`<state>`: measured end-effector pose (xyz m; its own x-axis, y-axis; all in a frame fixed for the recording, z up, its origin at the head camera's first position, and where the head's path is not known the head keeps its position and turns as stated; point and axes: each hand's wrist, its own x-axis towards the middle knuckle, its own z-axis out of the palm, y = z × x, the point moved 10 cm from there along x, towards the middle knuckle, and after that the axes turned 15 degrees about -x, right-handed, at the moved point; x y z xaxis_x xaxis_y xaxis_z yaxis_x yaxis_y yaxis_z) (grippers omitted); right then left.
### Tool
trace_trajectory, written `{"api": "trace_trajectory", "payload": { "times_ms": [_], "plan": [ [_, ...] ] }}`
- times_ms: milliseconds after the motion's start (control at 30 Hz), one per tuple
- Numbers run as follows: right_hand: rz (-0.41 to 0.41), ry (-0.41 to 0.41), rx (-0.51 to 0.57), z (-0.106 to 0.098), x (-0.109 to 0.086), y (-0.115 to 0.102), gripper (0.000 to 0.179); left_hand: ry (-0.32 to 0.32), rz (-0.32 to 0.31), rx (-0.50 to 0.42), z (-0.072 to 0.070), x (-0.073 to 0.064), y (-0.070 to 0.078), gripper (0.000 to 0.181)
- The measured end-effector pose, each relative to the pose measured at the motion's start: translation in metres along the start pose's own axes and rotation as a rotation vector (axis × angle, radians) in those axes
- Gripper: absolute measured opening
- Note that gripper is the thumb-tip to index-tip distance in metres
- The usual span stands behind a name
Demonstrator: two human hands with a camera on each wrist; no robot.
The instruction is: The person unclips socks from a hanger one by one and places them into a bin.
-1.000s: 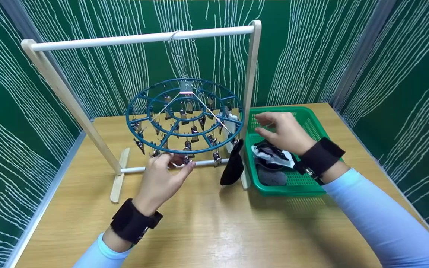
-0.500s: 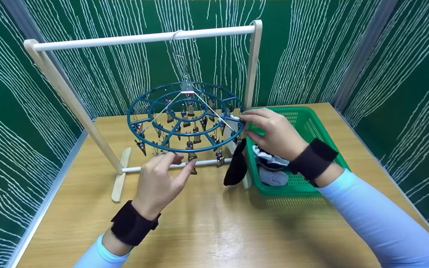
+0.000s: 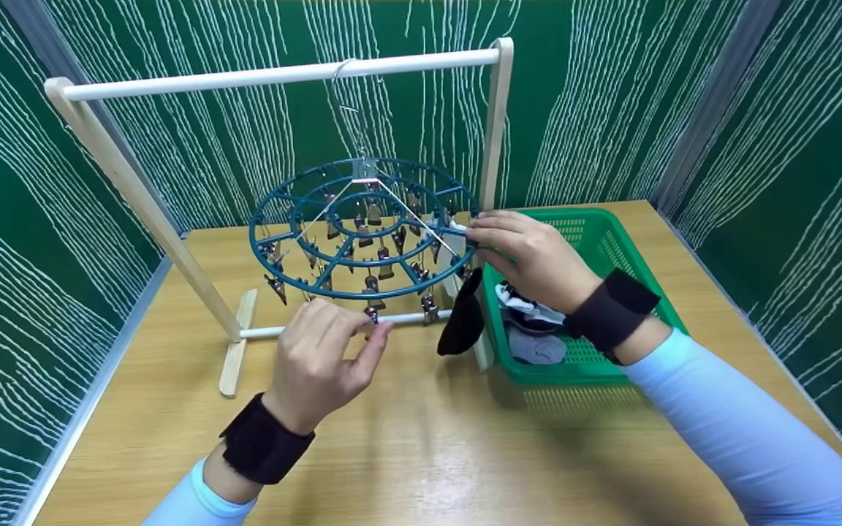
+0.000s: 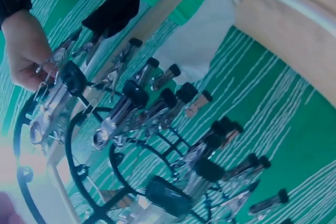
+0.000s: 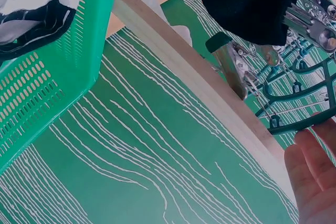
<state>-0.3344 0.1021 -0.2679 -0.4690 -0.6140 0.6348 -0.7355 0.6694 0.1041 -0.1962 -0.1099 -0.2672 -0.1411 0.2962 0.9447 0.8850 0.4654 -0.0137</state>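
Observation:
A round blue clip hanger (image 3: 362,294) hangs by its hook from a white rail, with several metal clips (image 3: 384,267) dangling below it. At its near edge my left hand (image 3: 322,361) has thumb and forefinger around a clip (image 3: 372,314). My right hand (image 3: 538,252) holds the hanger's right rim, fingers over it; the right wrist view shows those fingers (image 5: 310,153) against the ring. A black sock-like cloth (image 3: 463,321) is clipped at the right. Behind it hangs a white cloth (image 4: 199,40), clearest in the left wrist view.
A green perforated basket (image 3: 604,376) stands to the right, holding black, white and grey cloth pieces (image 3: 534,343). The wooden stand's right post (image 3: 495,131) rises between hanger and basket. Green walls with white lines enclose the wooden table (image 3: 421,453).
My right hand has moved left from above the basket onto the hanger's rim. The left hand has shifted slightly, its fingers closing about the near clip. The hanger and black cloth have swung a little.

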Motion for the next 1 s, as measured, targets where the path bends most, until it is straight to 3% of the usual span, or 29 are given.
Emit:
{"api": "trace_trajectory", "payload": {
  "times_ms": [67, 167, 400, 1000],
  "plan": [
    [-0.009, 0.009, -0.009, -0.001, 0.0, -0.002, 0.031, -0.002, 0.057, 0.036, 0.002, 0.002, 0.006, 0.027],
    [-0.02, 0.025, -0.022, -0.002, 0.0, -0.004, 0.03, -0.036, 0.077, 0.077, 0.007, 0.005, 0.007, 0.024],
    [-0.042, 0.052, -0.02, -0.004, -0.001, -0.009, 0.029, -0.157, 0.003, 0.14, 0.019, 0.006, -0.003, 0.026],
    [-0.112, 0.148, -0.017, -0.013, 0.0, -0.033, 0.024, -0.171, -0.068, 0.182, 0.006, 0.001, -0.028, 0.008]
  ]
}}
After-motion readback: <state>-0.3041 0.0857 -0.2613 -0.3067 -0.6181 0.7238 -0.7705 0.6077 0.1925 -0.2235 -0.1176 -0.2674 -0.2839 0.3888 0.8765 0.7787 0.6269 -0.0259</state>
